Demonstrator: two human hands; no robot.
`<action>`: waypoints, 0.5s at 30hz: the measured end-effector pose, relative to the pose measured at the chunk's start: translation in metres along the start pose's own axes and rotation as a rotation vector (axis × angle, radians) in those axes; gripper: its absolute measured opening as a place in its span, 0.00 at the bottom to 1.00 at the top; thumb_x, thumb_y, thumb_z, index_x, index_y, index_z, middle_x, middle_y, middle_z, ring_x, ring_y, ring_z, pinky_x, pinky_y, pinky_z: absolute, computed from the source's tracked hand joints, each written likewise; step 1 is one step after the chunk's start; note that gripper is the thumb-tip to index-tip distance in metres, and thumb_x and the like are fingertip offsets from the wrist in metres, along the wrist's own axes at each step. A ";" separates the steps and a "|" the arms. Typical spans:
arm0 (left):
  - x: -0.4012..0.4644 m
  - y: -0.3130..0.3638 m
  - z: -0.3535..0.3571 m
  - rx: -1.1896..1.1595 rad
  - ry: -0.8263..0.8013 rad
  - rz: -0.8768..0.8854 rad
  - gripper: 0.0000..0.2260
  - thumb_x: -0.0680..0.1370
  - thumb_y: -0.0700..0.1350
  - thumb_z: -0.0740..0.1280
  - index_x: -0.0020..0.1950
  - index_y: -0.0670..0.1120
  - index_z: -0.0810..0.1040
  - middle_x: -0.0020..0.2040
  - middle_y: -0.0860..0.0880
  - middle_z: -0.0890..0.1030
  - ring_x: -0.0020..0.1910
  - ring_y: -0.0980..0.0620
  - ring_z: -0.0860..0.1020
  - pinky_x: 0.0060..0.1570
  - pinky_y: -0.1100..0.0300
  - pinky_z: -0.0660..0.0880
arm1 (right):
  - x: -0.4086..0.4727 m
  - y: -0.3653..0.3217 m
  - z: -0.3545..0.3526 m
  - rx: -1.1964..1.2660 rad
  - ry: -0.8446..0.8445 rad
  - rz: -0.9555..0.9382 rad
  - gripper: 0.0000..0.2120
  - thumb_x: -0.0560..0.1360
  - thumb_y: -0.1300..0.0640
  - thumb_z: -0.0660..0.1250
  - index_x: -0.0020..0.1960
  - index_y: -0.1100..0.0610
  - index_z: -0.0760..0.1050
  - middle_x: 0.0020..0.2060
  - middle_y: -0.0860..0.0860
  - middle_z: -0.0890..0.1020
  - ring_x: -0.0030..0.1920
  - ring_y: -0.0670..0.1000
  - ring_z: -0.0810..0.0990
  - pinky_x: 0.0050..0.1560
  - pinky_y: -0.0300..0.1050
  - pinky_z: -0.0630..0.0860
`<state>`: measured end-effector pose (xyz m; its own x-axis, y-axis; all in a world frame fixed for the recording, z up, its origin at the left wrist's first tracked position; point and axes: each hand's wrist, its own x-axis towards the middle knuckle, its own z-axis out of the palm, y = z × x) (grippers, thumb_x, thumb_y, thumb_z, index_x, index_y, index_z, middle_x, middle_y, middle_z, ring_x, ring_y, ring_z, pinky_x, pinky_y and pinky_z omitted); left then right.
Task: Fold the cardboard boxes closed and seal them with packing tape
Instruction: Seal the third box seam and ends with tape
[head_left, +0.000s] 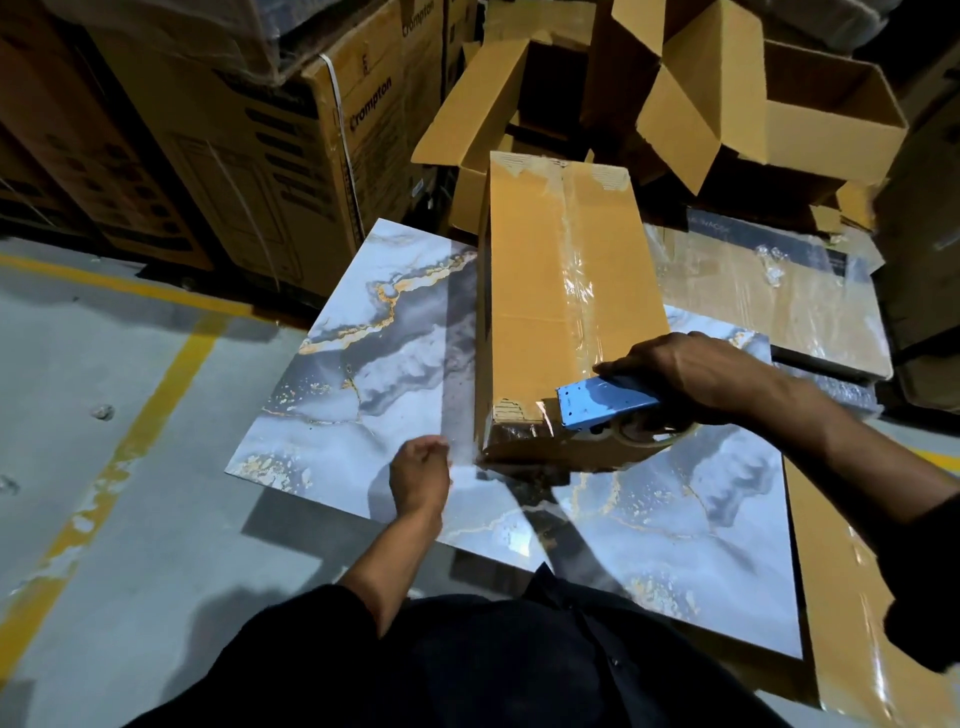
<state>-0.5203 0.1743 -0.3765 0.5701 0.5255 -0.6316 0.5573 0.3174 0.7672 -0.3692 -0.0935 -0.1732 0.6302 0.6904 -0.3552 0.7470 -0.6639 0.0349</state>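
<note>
A long brown cardboard box (550, 291), flaps closed and clear tape along its seam, lies on a marble-patterned bench (363, 374). The right hand (680, 371) grips a blue tape dispenser (608, 402) at the box's near end. The left hand (420, 475), fingers curled, pinches a clear tape strip (462, 457) beside the box's near corner.
</note>
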 end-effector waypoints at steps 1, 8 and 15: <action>0.001 0.011 0.002 -0.008 0.013 0.115 0.03 0.81 0.45 0.70 0.51 0.51 0.84 0.51 0.48 0.87 0.49 0.48 0.85 0.51 0.46 0.84 | 0.001 0.000 0.000 0.007 0.002 -0.008 0.34 0.75 0.43 0.74 0.78 0.40 0.67 0.57 0.46 0.81 0.55 0.54 0.81 0.50 0.52 0.78; -0.043 0.041 0.010 0.366 -0.281 0.953 0.25 0.77 0.43 0.65 0.75 0.49 0.76 0.75 0.51 0.76 0.72 0.58 0.75 0.70 0.66 0.71 | 0.006 -0.002 0.000 0.010 -0.022 -0.074 0.35 0.74 0.35 0.72 0.78 0.35 0.64 0.56 0.46 0.79 0.56 0.52 0.80 0.49 0.50 0.77; -0.029 0.037 0.014 1.019 -0.398 1.305 0.33 0.76 0.59 0.62 0.78 0.43 0.74 0.79 0.46 0.71 0.81 0.51 0.65 0.76 0.43 0.68 | 0.006 -0.011 -0.013 -0.079 -0.144 -0.187 0.26 0.77 0.32 0.65 0.71 0.39 0.75 0.59 0.46 0.77 0.55 0.52 0.79 0.48 0.47 0.76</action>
<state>-0.5075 0.1593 -0.3308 0.9441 -0.2584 0.2047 -0.3271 -0.8126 0.4824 -0.3705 -0.0781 -0.1634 0.4473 0.7472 -0.4916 0.8656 -0.5000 0.0275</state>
